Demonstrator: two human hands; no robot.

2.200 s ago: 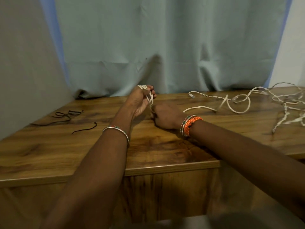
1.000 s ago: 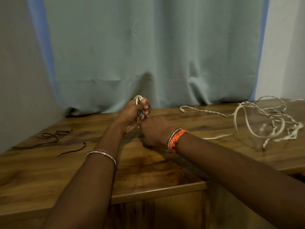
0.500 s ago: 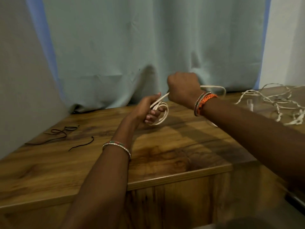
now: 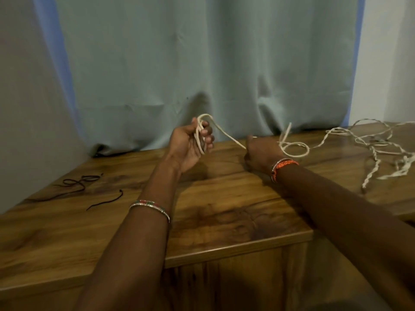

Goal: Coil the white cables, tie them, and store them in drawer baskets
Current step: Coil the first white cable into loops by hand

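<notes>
right hand [image 4: 260, 151] lowered, fingers hidden, cable [image 4: 226, 135]

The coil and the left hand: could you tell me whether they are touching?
Touching. The head view shows the left hand with its fingers curled round the coil, whose loops run across the palm.

Table [image 4: 224, 221] across the lower frame, curtain [image 4: 202, 63] behind it. Left hand [image 4: 188, 144] at centre above the table, gripping cable loops [image 4: 199, 133]; one strand runs right to the right hand [image 4: 260, 153]. Tangled cables [image 4: 377, 149] on the table, right edge. Thin cords [image 4: 78, 187] on the table, left.
</notes>
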